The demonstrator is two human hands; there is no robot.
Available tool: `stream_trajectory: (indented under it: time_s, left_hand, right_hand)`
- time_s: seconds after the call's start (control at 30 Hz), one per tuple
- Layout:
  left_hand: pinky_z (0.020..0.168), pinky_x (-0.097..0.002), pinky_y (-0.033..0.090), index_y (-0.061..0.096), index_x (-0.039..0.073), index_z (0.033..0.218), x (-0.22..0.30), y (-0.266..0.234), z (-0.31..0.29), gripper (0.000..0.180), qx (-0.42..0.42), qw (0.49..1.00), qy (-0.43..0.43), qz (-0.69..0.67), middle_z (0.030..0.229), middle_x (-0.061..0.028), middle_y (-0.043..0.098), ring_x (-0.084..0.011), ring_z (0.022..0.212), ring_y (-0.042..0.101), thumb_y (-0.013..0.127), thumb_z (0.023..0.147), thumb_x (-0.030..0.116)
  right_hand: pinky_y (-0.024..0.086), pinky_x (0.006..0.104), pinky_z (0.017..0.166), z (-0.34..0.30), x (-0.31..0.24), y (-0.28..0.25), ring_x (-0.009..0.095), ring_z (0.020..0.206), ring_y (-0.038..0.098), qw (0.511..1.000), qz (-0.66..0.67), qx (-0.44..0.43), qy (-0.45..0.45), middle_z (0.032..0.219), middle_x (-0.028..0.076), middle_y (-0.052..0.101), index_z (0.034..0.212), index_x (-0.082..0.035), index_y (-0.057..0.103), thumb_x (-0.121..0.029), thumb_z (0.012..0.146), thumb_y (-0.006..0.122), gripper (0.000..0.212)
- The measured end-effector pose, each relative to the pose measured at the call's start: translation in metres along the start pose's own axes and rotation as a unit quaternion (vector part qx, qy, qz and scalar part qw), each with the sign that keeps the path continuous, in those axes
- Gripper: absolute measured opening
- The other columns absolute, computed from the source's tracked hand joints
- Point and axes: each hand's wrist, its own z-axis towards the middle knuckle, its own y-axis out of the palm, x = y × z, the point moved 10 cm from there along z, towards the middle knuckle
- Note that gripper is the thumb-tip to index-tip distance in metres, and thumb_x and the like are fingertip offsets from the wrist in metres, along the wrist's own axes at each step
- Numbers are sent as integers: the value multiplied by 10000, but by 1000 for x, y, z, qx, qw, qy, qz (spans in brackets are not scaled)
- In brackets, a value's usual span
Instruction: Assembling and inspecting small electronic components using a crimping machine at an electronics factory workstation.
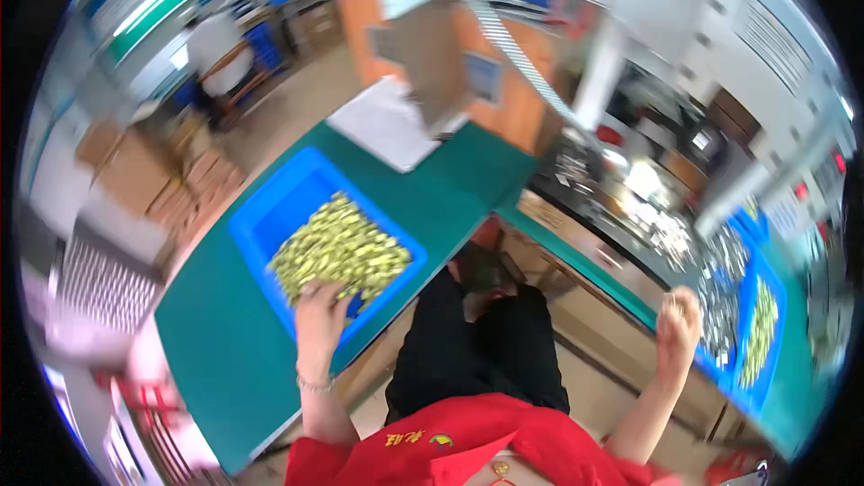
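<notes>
Green pieces (344, 241) — left grip (319, 313) inside tray rim (385, 301)

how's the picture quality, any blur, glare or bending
Head view: fisheye distortion curves the outer edge of the green table; glare whitens shiny pieces at right; fine detail on the right hand looks smeared, and the background person is blurry too.

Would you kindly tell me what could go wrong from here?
The blue tray sits close to the edge of the green table, so a knock from the left hand, among the yellow-green pieces, might spill some. The right hand is curled near the silvery pieces; anything in its grip, too blurred to tell, could drop.
</notes>
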Motion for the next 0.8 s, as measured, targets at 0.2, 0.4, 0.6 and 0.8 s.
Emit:
stream_trajectory:
  time_s: [0.2,0.4,0.6,0.8]
  left_hand:
    - [659,-301,521,657,10,941,15,-37,-12,207,140,990,-4,2,956,-125,645,-237,731,651,733,750,25]
    - [705,-281,533,672,34,1018,59,-6,-22,284,91,965,19,-245,932,-110,669,-177,792,652,741,745,1]
    - [787,-234,504,599,-13,1169,126,138,-75,287,-302,698,-113,-639,1013,-57,636,-102,909,606,629,886,27]
    - [759,-219,492,596,-12,1183,151,166,-96,293,-361,622,-154,-678,1015,-41,634,-85,854,600,618,900,62]
  right_hand:
    - [314,186,407,-45,82,90,66,505,409,960,221,-116,125,763,40,561,1135,37,579,-133,846,688,352]
    - [323,214,494,-105,136,181,112,566,424,873,296,-246,301,750,71,549,1127,14,581,-207,840,715,386]
    - [336,213,504,-107,129,185,111,560,434,870,291,-267,295,796,99,583,1193,29,576,-114,853,653,377]
    - [350,215,497,-104,114,150,124,560,453,898,283,-250,226,741,68,544,1164,50,586,-79,800,701,404]
